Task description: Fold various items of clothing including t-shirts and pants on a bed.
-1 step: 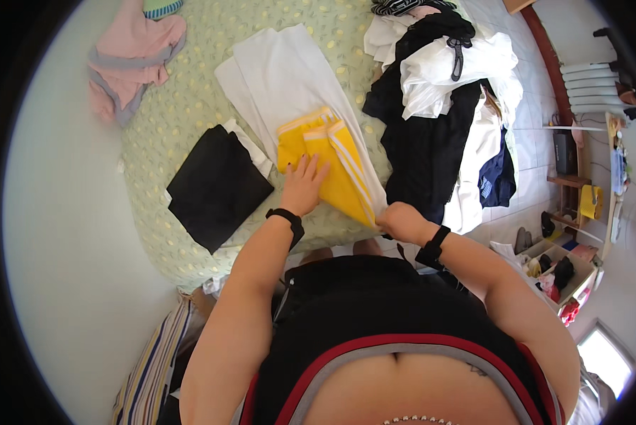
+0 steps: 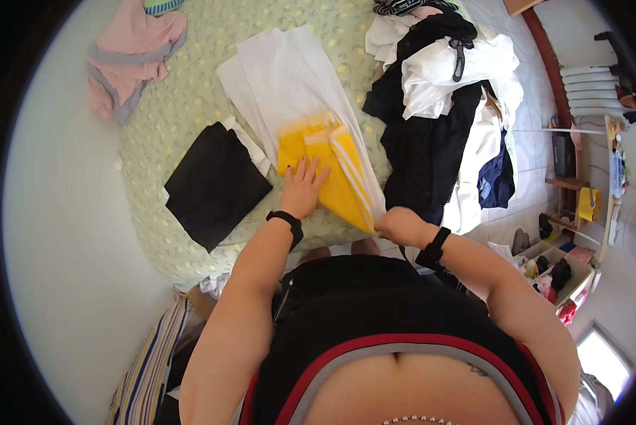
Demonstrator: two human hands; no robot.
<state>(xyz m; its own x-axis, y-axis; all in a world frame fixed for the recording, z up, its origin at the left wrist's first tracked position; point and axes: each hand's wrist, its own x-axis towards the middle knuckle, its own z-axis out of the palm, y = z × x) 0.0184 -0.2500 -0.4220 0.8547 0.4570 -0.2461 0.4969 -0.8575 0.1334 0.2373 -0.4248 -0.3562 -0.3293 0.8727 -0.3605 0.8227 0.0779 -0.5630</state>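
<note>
A yellow garment with white stripes (image 2: 343,170) lies over the near part of a long pale white garment (image 2: 290,78) on the bed. My left hand (image 2: 304,185) rests on the yellow cloth, palm down, its fingers spread. At the near right corner of the cloth my right hand (image 2: 405,227) is closed in a pinch on the edge. Whether it also grips the white garment under the yellow one cannot be made out. Left of my left hand lies a folded black garment (image 2: 217,185), with a white piece (image 2: 249,146) showing from beneath it.
The bed's green patterned sheet (image 2: 190,92) spreads around the clothes. A heap of black clothes (image 2: 428,152) and white clothes (image 2: 467,67) lies on the right. Pink and grey clothing (image 2: 137,53) sits at the far left by the wall. Shelves (image 2: 569,183) and an open box (image 2: 580,273) stand farther right.
</note>
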